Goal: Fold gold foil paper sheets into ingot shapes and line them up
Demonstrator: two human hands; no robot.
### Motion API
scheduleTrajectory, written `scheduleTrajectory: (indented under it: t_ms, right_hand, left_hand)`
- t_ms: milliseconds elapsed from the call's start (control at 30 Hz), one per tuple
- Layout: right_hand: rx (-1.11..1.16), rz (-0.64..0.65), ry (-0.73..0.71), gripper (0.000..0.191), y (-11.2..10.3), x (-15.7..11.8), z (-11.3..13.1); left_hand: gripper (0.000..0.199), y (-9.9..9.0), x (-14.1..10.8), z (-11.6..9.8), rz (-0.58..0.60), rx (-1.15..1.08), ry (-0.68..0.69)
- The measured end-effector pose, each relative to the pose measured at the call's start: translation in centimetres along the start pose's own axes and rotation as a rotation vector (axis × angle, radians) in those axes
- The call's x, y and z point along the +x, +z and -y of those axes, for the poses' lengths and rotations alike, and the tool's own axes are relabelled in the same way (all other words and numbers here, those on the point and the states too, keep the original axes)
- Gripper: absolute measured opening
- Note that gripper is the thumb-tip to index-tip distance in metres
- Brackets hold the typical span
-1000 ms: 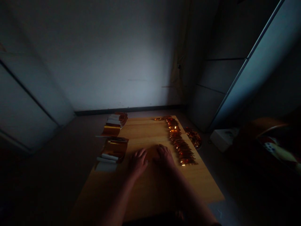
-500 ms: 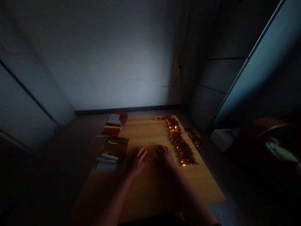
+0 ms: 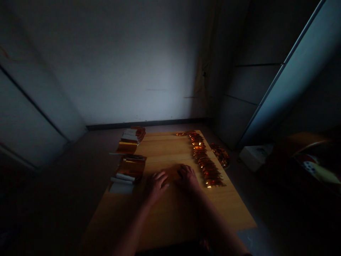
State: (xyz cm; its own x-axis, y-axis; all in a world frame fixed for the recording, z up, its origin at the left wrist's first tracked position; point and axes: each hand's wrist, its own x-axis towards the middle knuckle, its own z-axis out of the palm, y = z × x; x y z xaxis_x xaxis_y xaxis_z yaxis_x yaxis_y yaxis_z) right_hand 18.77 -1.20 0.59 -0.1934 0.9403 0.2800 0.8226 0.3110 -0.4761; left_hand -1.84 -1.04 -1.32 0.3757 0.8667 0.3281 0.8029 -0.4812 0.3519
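A flat gold-orange foil sheet lies on the wooden board between my hands. My left hand has its curled fingers at the sheet's left edge. My right hand sits over its right part, hiding some of it. To the right runs a long row of folded gold foil pieces. To the left lie stacks of gold foil and white paper strips, with a second stack farther back.
A heap of gold foil pieces lies on the floor past the board's right edge. A white box and a round basket holding coloured cloth stand farther right. A wall rises behind the board. The room is dim.
My left hand's fingers have come down from a raised position to the foil sheet's edge. My right hand has barely moved.
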Motion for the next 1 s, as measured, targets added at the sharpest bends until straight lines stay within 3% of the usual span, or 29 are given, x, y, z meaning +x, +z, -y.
scheduleTrajectory:
  t_ms: [200,400,733,1000]
  right_hand:
    - [0.043,0.003,-0.050,0.031,0.0,0.2,-0.7]
    - [0.052,-0.002,-0.076,0.031,0.3,0.2,-1.3]
    - [0.025,-0.019,-0.097,0.028,0.3,-0.4,-1.5]
    - [-0.051,0.007,-0.114,0.021,-0.1,-0.5,-0.9]
  left_hand:
    - [0.028,0.0,0.2,0.3,-0.018,-0.026,-0.004]
    - [0.039,-0.4,0.3,0.1,0.008,-0.059,0.000]
    - [0.029,-0.8,0.6,-0.2,0.041,-0.016,-0.007]
    - [0.040,-0.9,0.3,-0.4,0.015,-0.054,0.006]
